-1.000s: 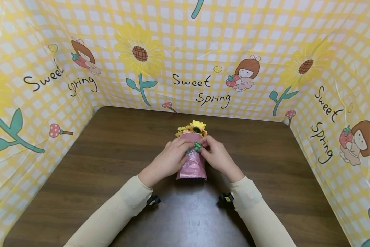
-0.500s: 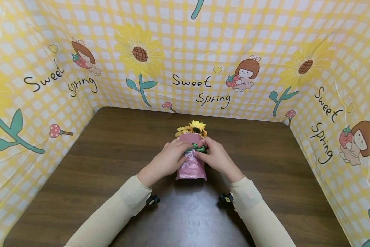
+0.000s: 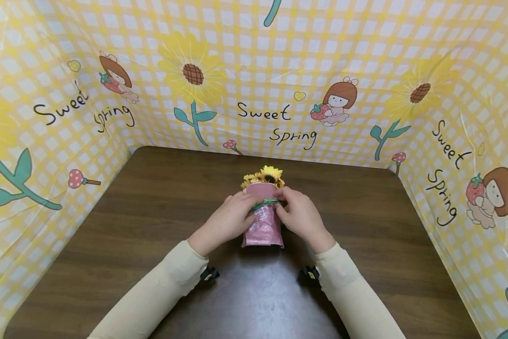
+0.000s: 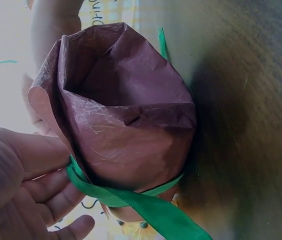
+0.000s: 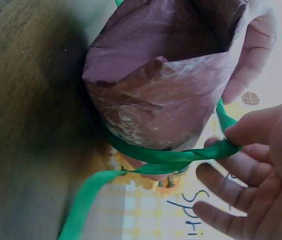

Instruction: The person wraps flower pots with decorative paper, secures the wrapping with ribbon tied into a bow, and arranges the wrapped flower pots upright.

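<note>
A bouquet of yellow flowers (image 3: 272, 173) in pink wrapping paper (image 3: 262, 230) lies on the table, blooms toward the back wall. Green ribbon (image 3: 267, 201) passes around the wrap below the blooms. On the left side, my left hand (image 3: 228, 219) pinches the ribbon (image 4: 78, 172) between thumb and fingers, right against the paper. My right hand (image 3: 301, 214) pinches a stretch of ribbon (image 5: 226, 145) with thumb and index finger on the other side; its remaining fingers are spread in the right wrist view. A ribbon tail (image 5: 88, 200) hangs loose there. The paper's open lower end (image 4: 126, 75) faces the wrist cameras.
The dark wooden table (image 3: 152, 212) extends around the bouquet. Checkered yellow cloth (image 3: 258, 56) with printed flowers and lettering hangs along the back and both sides. Black wrist-camera mounts (image 3: 309, 273) show beneath the sleeves.
The ribbon was bunched at the right fingers, then looped, and now runs as a narrower line between both hands. The right fingers shifted slightly; the left hand and bouquet stayed nearly still.
</note>
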`<state>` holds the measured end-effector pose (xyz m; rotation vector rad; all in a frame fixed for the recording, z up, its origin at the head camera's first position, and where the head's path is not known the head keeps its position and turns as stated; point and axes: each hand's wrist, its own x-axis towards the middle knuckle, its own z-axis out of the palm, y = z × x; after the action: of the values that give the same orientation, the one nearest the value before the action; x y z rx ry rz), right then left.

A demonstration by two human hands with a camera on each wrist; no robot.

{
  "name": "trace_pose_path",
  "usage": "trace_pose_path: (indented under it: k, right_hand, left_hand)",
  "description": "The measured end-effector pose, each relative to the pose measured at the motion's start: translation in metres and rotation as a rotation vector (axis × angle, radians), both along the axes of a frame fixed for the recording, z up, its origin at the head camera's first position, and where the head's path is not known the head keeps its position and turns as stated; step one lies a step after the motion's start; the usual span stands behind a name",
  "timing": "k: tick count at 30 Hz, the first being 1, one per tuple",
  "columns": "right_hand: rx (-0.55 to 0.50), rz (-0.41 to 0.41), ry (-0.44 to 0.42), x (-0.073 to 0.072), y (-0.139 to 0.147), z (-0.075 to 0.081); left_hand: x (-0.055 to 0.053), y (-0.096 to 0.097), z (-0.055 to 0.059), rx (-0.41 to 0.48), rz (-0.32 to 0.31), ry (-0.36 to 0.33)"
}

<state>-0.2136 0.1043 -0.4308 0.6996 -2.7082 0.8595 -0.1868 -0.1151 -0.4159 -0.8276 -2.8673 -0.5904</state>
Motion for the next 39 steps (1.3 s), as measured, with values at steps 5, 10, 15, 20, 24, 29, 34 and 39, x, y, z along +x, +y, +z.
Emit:
trace_pose_path:
  k: [5,10,15,20,24,29,34,39]
  right_hand:
    - [0.099,-0.048,0.126,0.003,0.001,0.004]
    - [0.073,-0.08,0.094,0.006,0.002,0.008]
    - [-0.008,-0.044,0.0,0.004,0.004,0.009]
    - [-0.127,0.01,-0.091,0.001,0.006,0.01]
    - [-0.194,0.022,-0.141,0.0,0.008,0.011]
    - [-0.212,0.027,-0.168,0.0,0.011,0.013]
    - [-0.197,0.048,-0.167,0.001,0.013,0.014]
    - [-0.139,0.072,-0.143,0.0,0.014,0.017]
  left_hand:
    - [-0.001,0.0,0.0,0.022,0.019,-0.008]
    - [-0.002,0.0,0.0,0.057,0.055,-0.038]
    - [-0.004,-0.001,-0.001,0.118,0.076,-0.073]
    - [-0.007,-0.003,-0.003,0.212,0.079,-0.137]
    - [-0.008,-0.004,-0.004,0.262,0.071,-0.146]
    - [-0.009,-0.003,-0.005,0.268,0.069,-0.107]
    - [-0.011,-0.003,-0.007,0.251,0.075,-0.089]
    - [-0.011,-0.004,-0.008,0.247,0.089,-0.086]
